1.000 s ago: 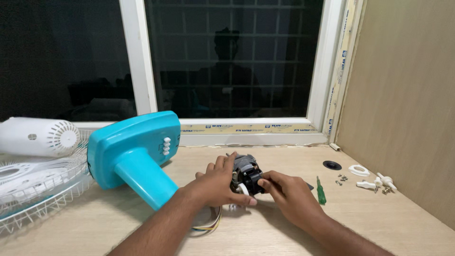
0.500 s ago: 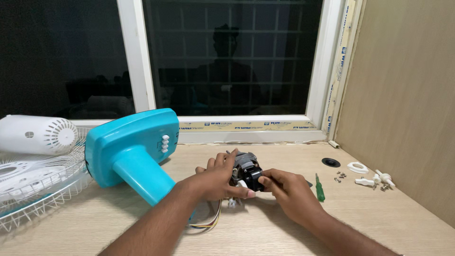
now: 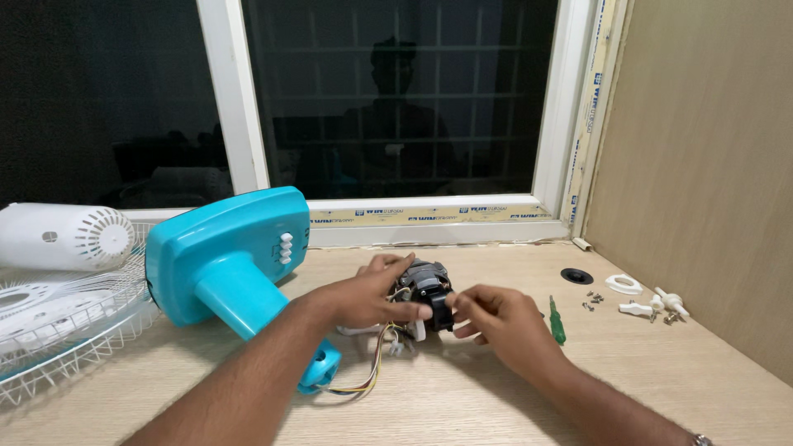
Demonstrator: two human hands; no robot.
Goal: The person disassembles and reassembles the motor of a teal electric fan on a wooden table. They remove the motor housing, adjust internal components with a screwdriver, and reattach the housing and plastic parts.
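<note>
A small dark fan motor [image 3: 426, 291] with coloured wires [image 3: 372, 372] sits on the wooden table [image 3: 462, 396]. My left hand [image 3: 363, 296] wraps around the motor from the left, thumb across its front. From the right, my right hand [image 3: 498, 324] pinches the motor's front end with its fingertips. The wires trail down to the turquoise fan base and stand [image 3: 231, 264], which lies on its side just left of my hands.
A white wire fan guard [image 3: 58, 330] and a white motor cover [image 3: 66, 237] lie at the far left. A green screwdriver [image 3: 557, 321], a black ring [image 3: 576, 276], small screws [image 3: 591, 301] and white plastic parts [image 3: 648, 299] lie to the right. A window stands behind, a wooden panel on the right.
Both hands stay on the motor with only slight shifts of the fingers. The view has tilted a little.
</note>
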